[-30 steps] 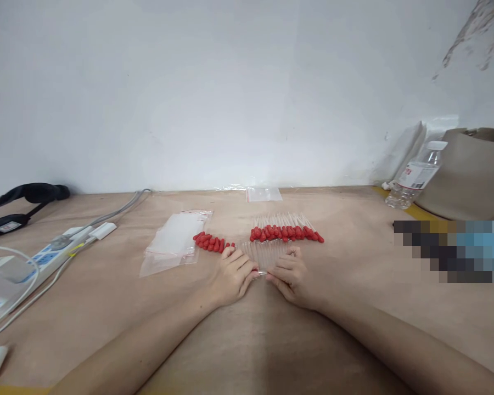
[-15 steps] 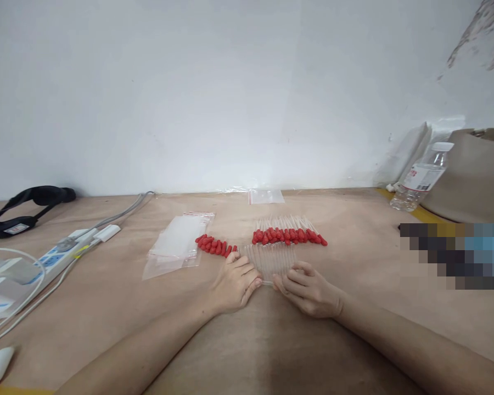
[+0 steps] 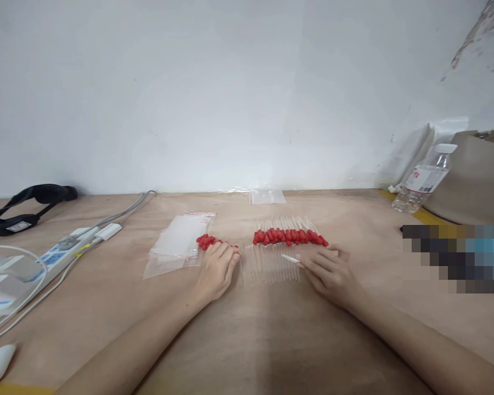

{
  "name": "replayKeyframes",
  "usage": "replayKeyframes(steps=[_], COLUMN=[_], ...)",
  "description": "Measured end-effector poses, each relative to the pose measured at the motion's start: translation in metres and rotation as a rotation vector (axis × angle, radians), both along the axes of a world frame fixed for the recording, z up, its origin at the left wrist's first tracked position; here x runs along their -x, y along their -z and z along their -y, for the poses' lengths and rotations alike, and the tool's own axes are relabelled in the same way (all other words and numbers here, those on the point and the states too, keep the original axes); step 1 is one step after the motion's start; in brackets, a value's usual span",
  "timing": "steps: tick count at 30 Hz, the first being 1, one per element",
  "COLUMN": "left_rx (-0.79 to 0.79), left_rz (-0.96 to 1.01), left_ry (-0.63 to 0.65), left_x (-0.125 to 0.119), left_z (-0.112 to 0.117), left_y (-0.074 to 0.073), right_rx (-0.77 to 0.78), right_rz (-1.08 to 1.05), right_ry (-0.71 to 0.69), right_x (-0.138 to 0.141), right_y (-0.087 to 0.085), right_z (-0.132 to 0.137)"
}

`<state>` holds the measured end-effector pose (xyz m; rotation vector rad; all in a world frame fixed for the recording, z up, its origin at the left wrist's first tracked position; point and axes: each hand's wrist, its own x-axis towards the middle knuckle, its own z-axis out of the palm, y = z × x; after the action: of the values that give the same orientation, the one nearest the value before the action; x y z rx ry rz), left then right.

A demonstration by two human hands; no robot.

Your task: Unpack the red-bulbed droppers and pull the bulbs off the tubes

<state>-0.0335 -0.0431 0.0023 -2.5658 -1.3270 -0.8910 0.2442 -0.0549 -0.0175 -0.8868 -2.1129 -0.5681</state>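
My left hand (image 3: 217,270) is closed, its fingers curled down over the row of small red bulb-shaped pieces (image 3: 206,240). Its fingertips are partly hidden among them, so what they grip, if anything, is unclear. Between thumb and fingers, my right hand (image 3: 327,274) pinches a short white stick (image 3: 290,258), which points left above several clear thin tubes (image 3: 267,263) lying side by side. Just behind the tubes lies a row of pale sticks (image 3: 286,222) with red bulb ends (image 3: 290,236) facing me.
Clear zip bags (image 3: 177,238) lie at left, another bag (image 3: 267,197) by the wall. Far left are a power strip (image 3: 55,255) with cables and a black strap-like object (image 3: 33,206). A plastic bottle (image 3: 424,178) leans against a beige bin (image 3: 473,170) at right.
My left hand has left the tubes and moved left over the red pieces. My right hand has shifted right and up, and a white stick now shows in its fingers.
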Motion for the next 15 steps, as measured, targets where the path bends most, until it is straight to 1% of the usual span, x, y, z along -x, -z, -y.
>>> replayKeyframes(steps=[2, 4, 6, 10, 15], left_rx=[0.019, 0.021, 0.009, -0.027, -0.110], left_rz=[0.054, 0.070, 0.057, -0.014, -0.178], left_ry=[-0.060, -0.075, -0.076, -0.077, -0.041], left_x=[0.006, 0.011, 0.015, 0.022, 0.026], left_z=[-0.006, -0.012, -0.017, -0.028, -0.037], left_y=[-0.006, -0.011, -0.012, -0.007, 0.004], right_rx=[0.066, 0.132, 0.184, 0.251, 0.271], right_rz=[-0.081, -0.094, -0.097, -0.107, -0.062], right_ry=[0.122, 0.193, 0.243, 0.302, 0.291], right_x=[-0.002, -0.002, -0.001, 0.000, 0.003], right_y=[0.002, 0.004, 0.006, 0.011, 0.016], right_z=[-0.006, -0.009, -0.010, -0.011, -0.012])
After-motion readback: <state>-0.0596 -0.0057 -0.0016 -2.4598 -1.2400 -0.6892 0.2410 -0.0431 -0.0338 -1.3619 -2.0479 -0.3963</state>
